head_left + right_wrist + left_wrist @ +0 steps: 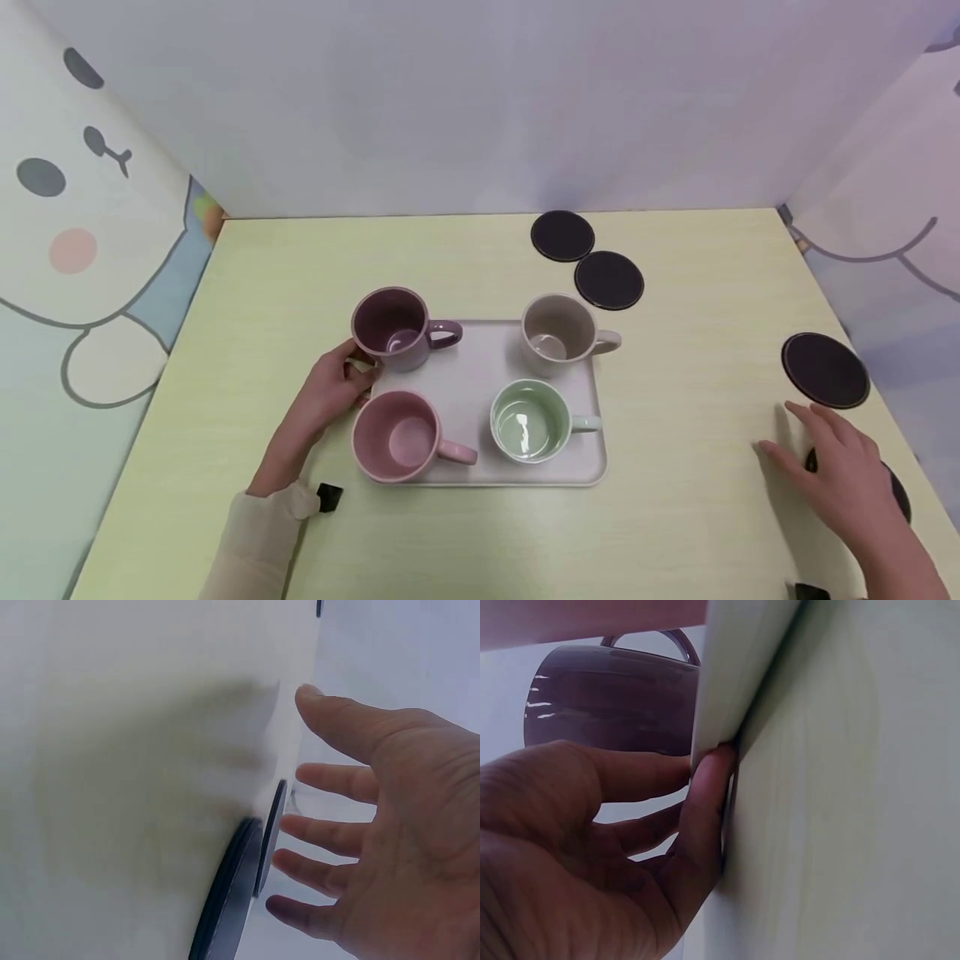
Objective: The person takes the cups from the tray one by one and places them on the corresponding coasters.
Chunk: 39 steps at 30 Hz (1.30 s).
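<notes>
My left hand (330,390) pinches the left edge of a white rectangular tray (467,379). In the left wrist view, a fingertip of that hand (607,840) sits at the tray's lower edge (731,682), close to the tabletop. On the tray stand a purple mug (397,329), a pink mug (397,437), a pale green mug (530,421) and a greyish-beige mug (557,333), handles pointing right. My right hand (847,471) hovers at the right with fingers spread and nothing held, partly covering a dark round coaster (900,492).
Another dark coaster (825,371) lies just beyond the right hand. Two more, a far coaster (562,236) and a nearer coaster (609,281), lie behind the tray. A pale wall (480,108) bounds the light wooden table (690,400) at the back; cartoon-printed panels flank it.
</notes>
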Motion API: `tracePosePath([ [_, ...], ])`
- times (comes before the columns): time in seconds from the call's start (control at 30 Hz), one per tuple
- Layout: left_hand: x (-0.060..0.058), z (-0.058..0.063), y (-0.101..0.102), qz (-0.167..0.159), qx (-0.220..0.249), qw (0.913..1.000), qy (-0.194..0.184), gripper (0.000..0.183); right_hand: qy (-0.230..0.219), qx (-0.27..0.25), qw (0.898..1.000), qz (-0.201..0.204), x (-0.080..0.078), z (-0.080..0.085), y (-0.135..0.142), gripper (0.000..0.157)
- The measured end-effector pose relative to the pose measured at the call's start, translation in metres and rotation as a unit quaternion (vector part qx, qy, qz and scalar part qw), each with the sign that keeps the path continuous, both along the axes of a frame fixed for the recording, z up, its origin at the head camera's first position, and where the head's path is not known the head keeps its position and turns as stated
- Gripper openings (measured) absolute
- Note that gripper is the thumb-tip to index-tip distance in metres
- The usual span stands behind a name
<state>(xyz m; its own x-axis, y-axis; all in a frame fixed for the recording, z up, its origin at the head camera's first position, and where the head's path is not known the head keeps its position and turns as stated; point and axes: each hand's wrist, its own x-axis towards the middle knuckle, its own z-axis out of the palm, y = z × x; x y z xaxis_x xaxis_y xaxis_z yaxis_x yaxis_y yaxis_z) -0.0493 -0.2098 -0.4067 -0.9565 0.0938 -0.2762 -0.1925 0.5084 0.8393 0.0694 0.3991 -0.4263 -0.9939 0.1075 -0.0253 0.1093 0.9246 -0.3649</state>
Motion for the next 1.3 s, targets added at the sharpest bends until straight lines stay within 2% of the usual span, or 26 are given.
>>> tracePosePath([
  [0.27, 0.003, -0.002, -0.001, -0.002, -0.003, 0.9999, -0.011, 0.035, -0.066, 0.032, 0.995, -0.062, 0.017, -0.002, 0.012, 0.075],
  [0.53, 0.002, -0.003, 0.0, -0.005, -0.001, 1.0, -0.007, 0.034, -0.099, 0.042, 0.989, -0.101, 0.029, -0.013, 0.028, 0.086],
  [0.77, 0.001, -0.002, 0.001, -0.005, 0.002, 1.0, -0.003, 0.037, -0.075, 0.055, 0.991, -0.098, 0.034, -0.014, 0.033, 0.088],
  [1.0, -0.001, 0.001, 0.001, -0.002, 0.002, 1.0, -0.005, 0.034, -0.07, 0.059, 0.99, -0.107, 0.038, -0.013, 0.036, 0.093],
  [1.23, -0.002, 0.0, 0.0, -0.005, -0.006, 1.0, -0.002, 0.033, -0.042, 0.049, 0.994, -0.083, 0.046, -0.016, 0.043, 0.092],
  [1.3, -0.002, 0.0, 0.0, -0.005, -0.007, 1.0, -0.004, 0.033, -0.048, 0.052, 0.994, -0.083, 0.049, -0.018, 0.046, 0.095],
])
